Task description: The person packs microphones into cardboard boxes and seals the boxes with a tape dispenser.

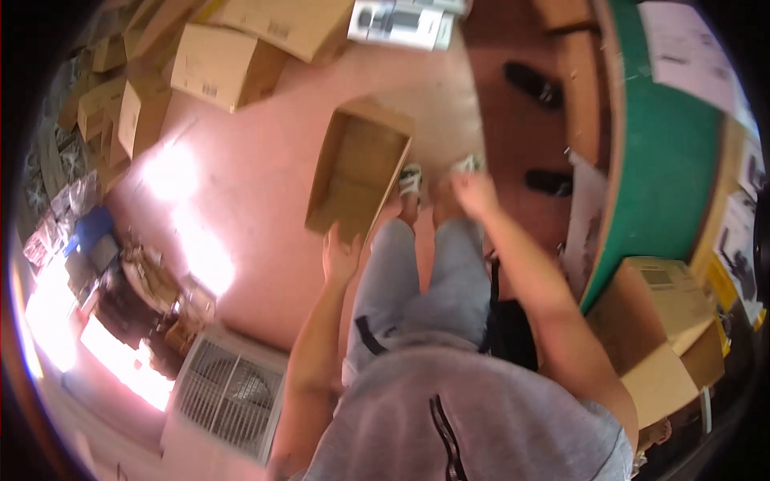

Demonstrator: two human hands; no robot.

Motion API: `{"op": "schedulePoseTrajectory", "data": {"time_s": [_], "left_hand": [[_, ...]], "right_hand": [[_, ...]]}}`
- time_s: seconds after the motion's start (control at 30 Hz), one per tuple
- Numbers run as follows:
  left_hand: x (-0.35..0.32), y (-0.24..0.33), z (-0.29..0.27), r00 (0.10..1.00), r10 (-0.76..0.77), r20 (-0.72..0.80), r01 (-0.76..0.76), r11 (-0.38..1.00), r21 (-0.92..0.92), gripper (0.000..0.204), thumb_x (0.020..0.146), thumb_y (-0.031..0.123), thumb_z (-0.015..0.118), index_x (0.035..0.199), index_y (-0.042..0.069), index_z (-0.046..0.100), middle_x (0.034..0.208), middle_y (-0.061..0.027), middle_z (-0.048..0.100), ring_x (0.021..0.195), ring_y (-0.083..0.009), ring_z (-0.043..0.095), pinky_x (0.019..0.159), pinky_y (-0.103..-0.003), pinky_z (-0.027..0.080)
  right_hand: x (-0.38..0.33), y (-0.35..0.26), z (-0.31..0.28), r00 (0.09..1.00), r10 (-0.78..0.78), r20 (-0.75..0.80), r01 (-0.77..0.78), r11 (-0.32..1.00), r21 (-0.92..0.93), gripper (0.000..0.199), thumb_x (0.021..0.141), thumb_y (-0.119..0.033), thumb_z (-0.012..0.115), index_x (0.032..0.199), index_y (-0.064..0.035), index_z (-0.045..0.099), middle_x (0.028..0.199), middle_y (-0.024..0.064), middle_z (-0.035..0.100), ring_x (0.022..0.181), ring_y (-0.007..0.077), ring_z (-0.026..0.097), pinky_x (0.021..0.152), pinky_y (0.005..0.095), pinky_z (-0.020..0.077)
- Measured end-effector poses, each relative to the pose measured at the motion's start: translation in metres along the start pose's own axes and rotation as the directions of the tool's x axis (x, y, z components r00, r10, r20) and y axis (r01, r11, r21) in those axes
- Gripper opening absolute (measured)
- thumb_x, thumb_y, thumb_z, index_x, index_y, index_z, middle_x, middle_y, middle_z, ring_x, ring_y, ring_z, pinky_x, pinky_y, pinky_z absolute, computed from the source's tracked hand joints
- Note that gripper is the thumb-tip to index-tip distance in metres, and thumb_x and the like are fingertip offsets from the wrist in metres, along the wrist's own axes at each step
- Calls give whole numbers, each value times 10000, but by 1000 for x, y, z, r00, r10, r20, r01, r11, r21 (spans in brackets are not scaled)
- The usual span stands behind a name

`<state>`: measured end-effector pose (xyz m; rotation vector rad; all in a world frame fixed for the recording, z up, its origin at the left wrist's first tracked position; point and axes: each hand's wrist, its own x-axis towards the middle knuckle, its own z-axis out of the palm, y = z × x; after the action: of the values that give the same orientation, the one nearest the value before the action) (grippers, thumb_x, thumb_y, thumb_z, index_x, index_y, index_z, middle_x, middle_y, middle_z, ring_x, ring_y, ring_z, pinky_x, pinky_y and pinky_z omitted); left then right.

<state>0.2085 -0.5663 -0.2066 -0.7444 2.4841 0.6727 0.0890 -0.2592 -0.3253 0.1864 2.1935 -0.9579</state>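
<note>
An open cardboard box (361,164), brown and hollow, is in front of me, slightly left of my feet. My left hand (341,255) is at the box's near end, thumb and fingers apart. Whether it touches the rim I cannot tell. To the right of the box, above my right shoe, my right hand (475,192) appears closed with curled fingers. It is somewhat blurred, and whatever may be in it is hidden. No contents show inside the box.
Several cardboard cartons (212,68) stand at the far left, with a white printed box (397,22) beside them. Black slippers (533,84) lie right of my feet, near a green-topped table (662,160). An opened carton (658,305) is at right; a white fan unit (233,389) is at near left.
</note>
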Motion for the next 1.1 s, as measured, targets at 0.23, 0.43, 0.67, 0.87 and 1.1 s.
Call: {"op": "schedulePoseTrajectory", "data": {"time_s": [0.23, 0.43, 0.67, 0.87, 1.1], "left_hand": [[45, -96, -26, 963, -187, 194, 177, 982, 69, 771, 825, 445, 714, 1350, -58, 454, 1314, -278, 537, 1211, -410, 535, 1020, -424, 430], [103, -253, 35, 656, -755, 22, 739, 647, 188, 992, 772, 486, 774, 1466, -24, 283, 1466, -263, 384, 1351, -318, 409, 1081, -406, 370], [156, -372, 121, 848, -511, 142, 288, 219, -932, 466, 949, 145, 595, 1353, -40, 455, 1240, -156, 597, 1130, -208, 582, 936, -306, 470], [279, -257, 10, 960, -273, -58, 149, 678, -720, 363, 918, 52, 583, 1274, -22, 582, 1223, -152, 648, 1091, -218, 623, 912, -338, 493], [345, -236, 3, 982, 168, -85, -177, 978, -108, 783, 894, 342, 610, 1462, -76, 269, 1477, -277, 366, 1375, -393, 362, 1141, -421, 295]], "right_hand": [[130, -50, 114, 994, 82, 77, -81, 997, -17, 821, 842, -462, 654, 1487, -96, 302, 1539, 150, 313, 1405, 353, 319, 1108, 456, 356], [190, 12, 186, 999, -41, 10, 41, 910, -413, 202, 903, -247, 560, 1053, -138, 642, 830, 155, 699, 785, 393, 677, 722, 496, 542], [59, 41, 180, 936, -119, -330, 95, 992, -89, 252, 963, -174, 582, 1188, -74, 637, 1010, 220, 676, 890, 333, 691, 766, 372, 542], [92, 36, 225, 802, 491, -340, -553, 826, -112, 159, 909, -104, 547, 959, -29, 678, 963, 137, 695, 813, 261, 647, 686, 381, 529], [99, -52, 207, 740, 498, -453, -532, 845, 60, 535, 920, -362, 550, 1267, 42, 504, 1156, 282, 616, 1018, 398, 642, 880, 477, 514]]}}
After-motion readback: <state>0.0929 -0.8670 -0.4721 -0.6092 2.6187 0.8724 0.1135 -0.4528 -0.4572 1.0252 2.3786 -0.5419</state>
